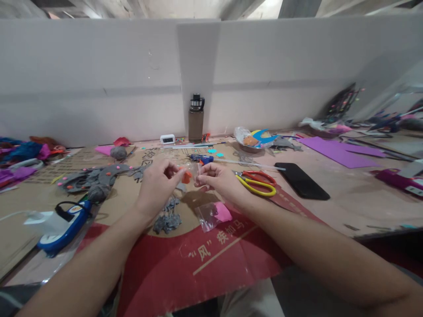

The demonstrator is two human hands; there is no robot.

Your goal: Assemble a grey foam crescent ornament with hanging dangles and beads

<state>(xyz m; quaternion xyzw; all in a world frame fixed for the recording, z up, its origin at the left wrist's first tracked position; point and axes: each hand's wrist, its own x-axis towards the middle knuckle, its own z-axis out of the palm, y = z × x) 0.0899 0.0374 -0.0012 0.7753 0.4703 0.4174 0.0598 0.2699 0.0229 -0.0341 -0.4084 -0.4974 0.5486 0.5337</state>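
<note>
My left hand (157,182) and my right hand (218,179) are raised together over the table, both pinching a small clear plastic bag (192,171) with orange bits (187,177) inside. Below them lies another small clear bag with pink pieces (215,215) on the red and brown cardboard (205,259). Grey felt cut-outs (168,220) lie just under my left wrist. Scissors with red and yellow handles (257,182) rest right of my right hand.
A black phone (301,180) lies right of the scissors. A blue glue gun (64,222) sits at the left, a smaller one (201,158) behind my hands. A brown bottle (196,118) and white clock (167,139) stand by the wall. Purple sheets (337,152) lie far right.
</note>
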